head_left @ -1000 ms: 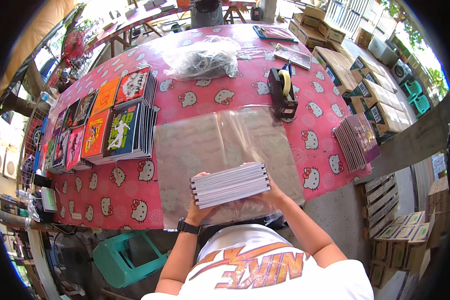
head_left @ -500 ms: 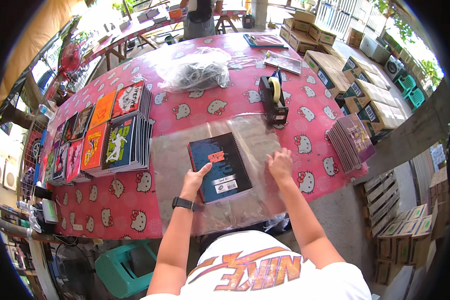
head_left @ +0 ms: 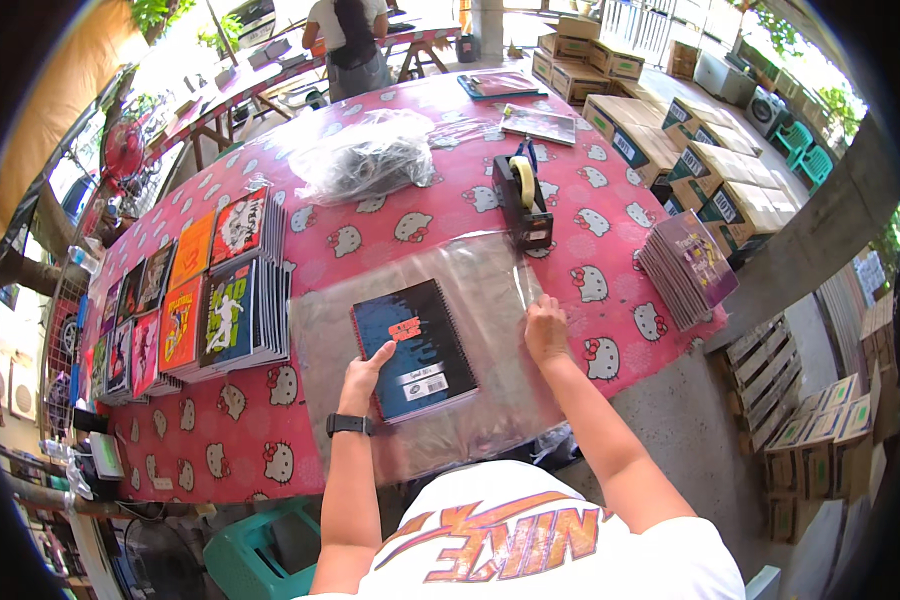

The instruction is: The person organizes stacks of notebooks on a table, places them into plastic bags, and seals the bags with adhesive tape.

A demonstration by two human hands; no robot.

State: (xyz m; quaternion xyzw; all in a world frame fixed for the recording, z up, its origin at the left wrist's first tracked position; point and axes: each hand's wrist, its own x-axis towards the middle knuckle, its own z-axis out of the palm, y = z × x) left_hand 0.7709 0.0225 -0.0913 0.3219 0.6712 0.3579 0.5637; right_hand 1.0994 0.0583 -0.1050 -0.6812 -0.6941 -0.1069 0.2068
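A dark blue and black spiral notebook (head_left: 432, 345) lies flat on a clear plastic sheet (head_left: 490, 285) at the table's near edge. My left hand (head_left: 362, 380) holds the notebook by its lower left side, with the thumb on the cover and the other fingers hidden beneath. Over at the sheet's right edge, my right hand (head_left: 547, 330) is closed in a pinch on the plastic. Just beyond the sheet stands a black tape dispenser (head_left: 535, 228) with a roll of tape.
Several stacks of colourful notebooks (head_left: 232, 310) stand at the left of the pink table (head_left: 410, 226); another notebook stack (head_left: 685, 268) sits at the right edge. Crumpled clear plastic (head_left: 365, 160) lies farther back. Cardboard boxes (head_left: 740, 195) are piled beyond, and a person (head_left: 348, 45) stands at a far table.
My right hand has closed on the sheet's right edge and the plastic there looks slightly lifted. My left hand keeps its hold on the notebook. The whole view has shifted a little.
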